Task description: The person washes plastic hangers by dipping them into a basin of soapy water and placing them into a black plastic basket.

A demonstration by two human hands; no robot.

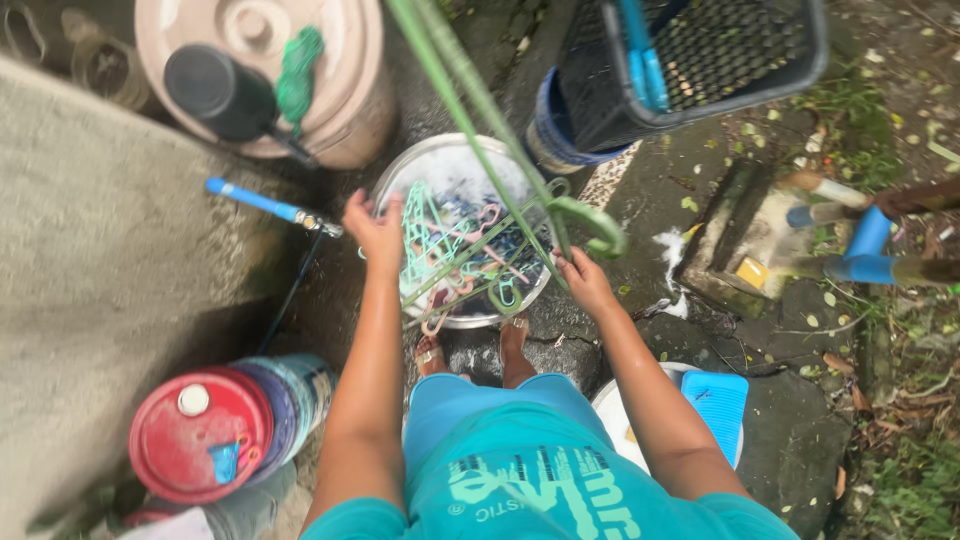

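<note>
Here the left hand (375,228) spreads wide over the left rim of a round metal basin (400,185), fingertips on a heap of plastic clothes hangers (450,255) in green, pink and blue lying in soapy water. The right hand (583,280) pinches thin green hangers (480,100) at the basin's right edge, which rise across the view. On wet ground nearby stand a red-lidded bucket (200,430), a tan drum lid (340,70), a black mesh basket (720,50) and a blue washboard (715,400).
</note>
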